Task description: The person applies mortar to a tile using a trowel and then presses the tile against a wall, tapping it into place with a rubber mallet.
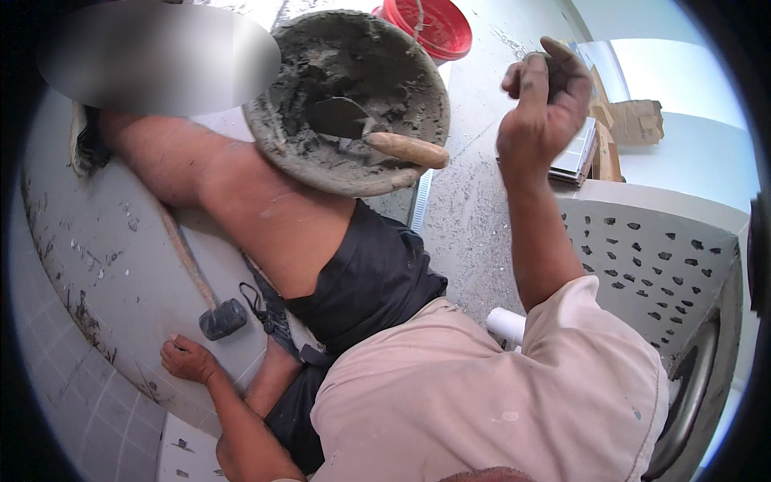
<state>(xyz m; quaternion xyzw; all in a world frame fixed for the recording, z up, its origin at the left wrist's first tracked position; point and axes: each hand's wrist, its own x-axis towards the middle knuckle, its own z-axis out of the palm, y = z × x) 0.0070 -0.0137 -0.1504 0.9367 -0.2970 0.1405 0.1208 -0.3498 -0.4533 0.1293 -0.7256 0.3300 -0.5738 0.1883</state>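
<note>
My left hand (189,359) rests on the large grey tile surface (136,265) at lower left, fingers curled in and nothing visible in them. Close by lies a mallet with a black head (222,320) and a wooden handle (183,253). My right hand (548,100) is raised at upper right, dirty with mortar, its bent fingers apart and holding nothing. Between my hands, against my knee, stands a round tub (353,186) of wet grey mortar (345,56). A trowel lies in it, its blade (337,117) on the mortar and its wooden handle (408,150) over the rim.
Behind the tub stands a red bucket (442,28). Flat panels (577,149) and torn cardboard (638,120) are stacked beyond my right forearm. A pale panel with rows of dark spots (642,257) stands at right. Beside my shirt is a white cylinder (506,324). Grey crumbs litter the floor (474,217).
</note>
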